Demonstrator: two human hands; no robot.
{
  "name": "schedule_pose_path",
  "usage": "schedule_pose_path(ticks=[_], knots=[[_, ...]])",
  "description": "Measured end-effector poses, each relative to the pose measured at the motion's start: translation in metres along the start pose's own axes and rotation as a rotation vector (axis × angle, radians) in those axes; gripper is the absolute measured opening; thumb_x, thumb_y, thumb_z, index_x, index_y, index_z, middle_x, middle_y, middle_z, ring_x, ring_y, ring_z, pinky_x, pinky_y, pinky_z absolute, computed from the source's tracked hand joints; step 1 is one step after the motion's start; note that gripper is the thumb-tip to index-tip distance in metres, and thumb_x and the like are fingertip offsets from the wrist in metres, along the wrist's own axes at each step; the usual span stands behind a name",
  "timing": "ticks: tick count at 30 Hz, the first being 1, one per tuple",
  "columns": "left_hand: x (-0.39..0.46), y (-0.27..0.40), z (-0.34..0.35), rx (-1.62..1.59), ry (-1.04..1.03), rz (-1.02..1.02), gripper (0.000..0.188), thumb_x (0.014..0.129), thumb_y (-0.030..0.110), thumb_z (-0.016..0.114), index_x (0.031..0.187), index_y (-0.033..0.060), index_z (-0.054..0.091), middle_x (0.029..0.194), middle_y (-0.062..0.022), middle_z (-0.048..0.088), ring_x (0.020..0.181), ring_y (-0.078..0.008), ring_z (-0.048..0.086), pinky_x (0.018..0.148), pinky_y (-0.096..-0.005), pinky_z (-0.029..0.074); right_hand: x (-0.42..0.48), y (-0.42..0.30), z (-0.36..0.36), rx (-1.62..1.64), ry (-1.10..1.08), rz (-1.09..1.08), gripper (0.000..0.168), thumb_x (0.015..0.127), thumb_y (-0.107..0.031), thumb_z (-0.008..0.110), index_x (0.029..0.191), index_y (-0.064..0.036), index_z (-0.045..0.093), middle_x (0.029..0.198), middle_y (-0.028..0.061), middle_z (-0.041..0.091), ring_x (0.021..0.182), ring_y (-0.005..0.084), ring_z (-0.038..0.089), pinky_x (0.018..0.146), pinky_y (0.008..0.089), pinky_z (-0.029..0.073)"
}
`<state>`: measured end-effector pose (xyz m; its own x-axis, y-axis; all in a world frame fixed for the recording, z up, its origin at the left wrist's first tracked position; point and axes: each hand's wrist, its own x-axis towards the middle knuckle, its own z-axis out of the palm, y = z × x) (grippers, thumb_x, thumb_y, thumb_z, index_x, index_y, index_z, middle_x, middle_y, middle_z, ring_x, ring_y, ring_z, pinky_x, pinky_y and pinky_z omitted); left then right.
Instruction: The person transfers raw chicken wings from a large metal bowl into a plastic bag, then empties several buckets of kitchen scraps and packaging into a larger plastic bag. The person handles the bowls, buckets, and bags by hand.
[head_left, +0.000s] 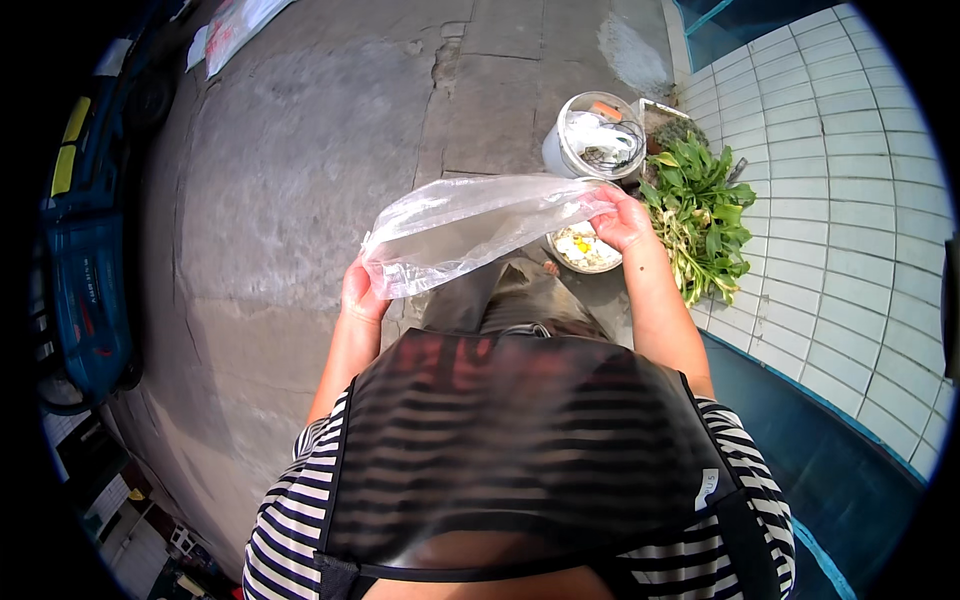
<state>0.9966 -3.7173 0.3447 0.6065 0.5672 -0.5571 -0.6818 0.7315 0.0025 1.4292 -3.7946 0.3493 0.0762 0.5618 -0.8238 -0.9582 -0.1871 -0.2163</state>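
Note:
A clear plastic bag (465, 225) is stretched sideways in front of me, its mouth partly spread. My left hand (366, 291) grips its lower left corner. At the other end my right hand (622, 219) pinches the gathered plastic. Below and behind the right hand, a round container (587, 253) on the ground holds whitish and yellow contents that I cannot identify. The bag and hand hide part of it. A transparent dark apron (510, 450) covers my striped shirt.
A white plastic bucket (556, 150) with bags and dark wire stands beyond the right hand. Leafy green plants (705, 217) grow beside a white tiled wall (817, 225). A blue vehicle (94, 292) is at far left. White sacks (244, 30) lie at the upper left on concrete ground (300, 150).

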Motion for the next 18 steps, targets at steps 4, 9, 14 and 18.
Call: schedule_pose_path(ticks=[4,9,14,18], knots=[[-0.016,0.002,0.002,0.343,0.169,-0.106,0.040,0.086,0.017,0.048,0.119,-0.0052,0.050,0.115,-0.0187,0.059,0.103,-0.0316,0.058,0.092,-0.0442,0.046,0.030,-0.020,-0.035,0.218,-0.135,0.181,0.012,0.089,-0.009,0.051,0.091,0.001,0.054,0.079,0.0071,0.061,0.069,0.0208,0.063,0.069,0.0360,0.057],[-0.031,0.013,0.050,0.584,0.062,-0.231,0.046,0.083,0.021,0.055,0.125,0.0010,0.048,0.116,-0.0123,0.059,0.103,-0.0273,0.059,0.093,-0.0404,0.045,0.010,-0.006,-0.023,-0.260,-0.046,0.161,0.025,0.091,-0.026,0.050,0.097,-0.003,0.060,0.083,0.0079,0.064,0.072,0.0184,0.063,0.072,0.0358,0.055],[-0.014,0.007,0.065,0.776,0.136,-0.192,0.052,0.093,0.044,0.044,0.121,0.0007,0.051,0.110,-0.0121,0.061,0.100,-0.0234,0.059,0.089,-0.0382,0.047,-0.010,-0.007,-0.014,-0.484,-0.139,0.231,0.038,0.090,-0.035,0.054,0.106,-0.001,0.059,0.099,0.0132,0.065,0.085,0.0229,0.064,0.080,0.0383,0.053],[-0.009,-0.008,0.084,0.823,0.139,-0.199,0.053,0.094,0.048,0.040,0.115,0.0012,0.055,0.104,-0.0115,0.063,0.094,-0.0216,0.061,0.084,-0.0366,0.050,-0.034,0.010,0.034,-0.731,-0.190,0.204,0.038,0.091,-0.038,0.054,0.108,-0.004,0.059,0.101,0.0115,0.065,0.089,0.0216,0.064,0.083,0.0375,0.052]])
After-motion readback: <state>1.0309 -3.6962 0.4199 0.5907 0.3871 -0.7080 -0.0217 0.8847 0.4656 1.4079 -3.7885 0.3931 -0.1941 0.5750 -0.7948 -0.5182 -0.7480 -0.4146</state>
